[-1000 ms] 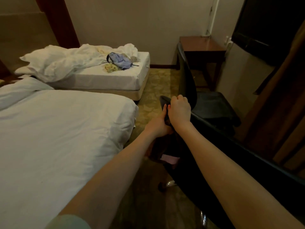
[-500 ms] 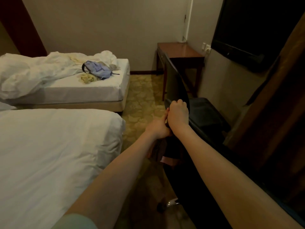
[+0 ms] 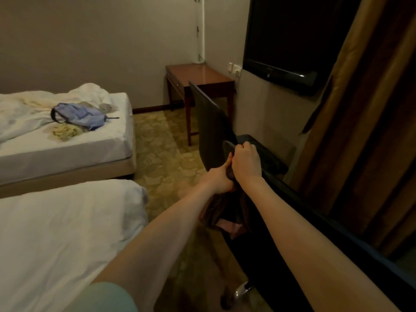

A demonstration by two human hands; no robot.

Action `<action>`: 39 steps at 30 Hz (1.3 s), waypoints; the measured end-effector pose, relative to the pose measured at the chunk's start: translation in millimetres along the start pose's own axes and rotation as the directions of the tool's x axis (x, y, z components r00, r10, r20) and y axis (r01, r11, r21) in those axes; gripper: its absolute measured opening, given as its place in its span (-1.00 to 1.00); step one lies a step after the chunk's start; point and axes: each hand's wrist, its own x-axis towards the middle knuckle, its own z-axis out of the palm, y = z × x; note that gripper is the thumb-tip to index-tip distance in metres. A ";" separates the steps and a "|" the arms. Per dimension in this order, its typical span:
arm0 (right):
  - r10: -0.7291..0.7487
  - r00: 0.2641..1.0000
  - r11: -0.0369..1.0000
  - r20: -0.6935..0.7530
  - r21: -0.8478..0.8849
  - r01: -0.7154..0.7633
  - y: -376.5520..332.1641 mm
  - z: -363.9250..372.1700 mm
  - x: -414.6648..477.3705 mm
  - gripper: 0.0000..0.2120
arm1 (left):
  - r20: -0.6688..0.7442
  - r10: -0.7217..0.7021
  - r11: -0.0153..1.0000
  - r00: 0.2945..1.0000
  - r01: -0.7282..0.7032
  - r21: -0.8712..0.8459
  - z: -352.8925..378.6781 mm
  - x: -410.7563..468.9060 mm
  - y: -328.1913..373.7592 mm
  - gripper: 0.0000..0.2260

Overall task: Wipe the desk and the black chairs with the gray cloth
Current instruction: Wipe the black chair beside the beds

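Note:
My right hand [image 3: 246, 163] is a fist gripping the dark gray cloth [image 3: 230, 174] against the top corner of the near black chair [image 3: 337, 224]. The cloth is mostly hidden and only a fold shows between my hands. Just below and left of it, my left hand [image 3: 221, 180] curls round the same chair corner. Beyond my hands stands a second black chair [image 3: 210, 122] with its back toward me. The brown wooden desk [image 3: 202, 75] sits against the far wall behind that chair.
Two white beds fill the left, the near bed [image 3: 63, 233] and the far bed [image 3: 74, 143] with a blue bag [image 3: 83, 114] on it. A dark TV [image 3: 286, 41] hangs on the right wall beside brown curtains [image 3: 371, 131]. Patterned carpet [image 3: 157, 154] runs between beds and chairs.
The view has swung and moved toward the desk, so the beds slid left and the TV came in. Both hands stay together on the near chair's corner.

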 end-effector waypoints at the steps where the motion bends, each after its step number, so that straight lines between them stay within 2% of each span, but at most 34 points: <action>1: 0.004 1.000 1.000 0.003 -0.010 -0.004 -1.6 2.1 1.8 -0.77 | 0.009 0.008 1.000 1.000 -0.008 -0.006 -0.4 2.6 -2.6 -0.19; 10: 0.084 0.996 0.996 0.005 -0.011 -0.084 -12.9 18.0 37.1 -0.75 | 0.030 0.060 0.998 0.998 -0.059 -0.010 -18.1 36.5 -17.4 -0.16; 14: 0.081 0.996 0.992 -0.037 -0.093 -0.084 -12.1 25.5 52.0 -0.78 | 0.077 0.051 0.998 0.996 -0.053 0.026 -19.4 44.9 -31.1 -0.16; 21: 0.046 0.998 0.971 -0.042 -0.234 -0.055 -15.9 36.8 65.4 -0.80 | 0.077 0.027 0.999 0.997 -0.024 -0.038 -40.3 56.7 -62.3 -0.19; 26: -0.136 0.978 0.922 0.156 -0.341 0.182 -30.8 60.2 67.0 -0.77 | 0.027 -0.020 1.000 0.999 0.020 -0.007 -63.4 71.1 -89.2 -0.13; 30: -0.109 0.964 0.941 0.242 -0.288 0.179 -40.1 72.9 85.2 -0.79 | 0.002 -0.042 0.999 0.999 0.042 -0.026 -81.1 76.5 -105.2 -0.13; 34: -0.084 0.927 0.962 0.365 -0.215 0.171 -57.5 88.9 114.6 -0.85 | -0.073 -0.133 0.990 0.988 0.129 -0.059 -109.2 84.2 -133.4 -0.14; 39: -0.103 0.874 0.916 0.476 -0.297 0.270 -73.9 120.2 142.9 -0.83 | -0.121 -0.210 0.975 0.970 0.199 -0.099 -139.3 98.3 -164.9 -0.15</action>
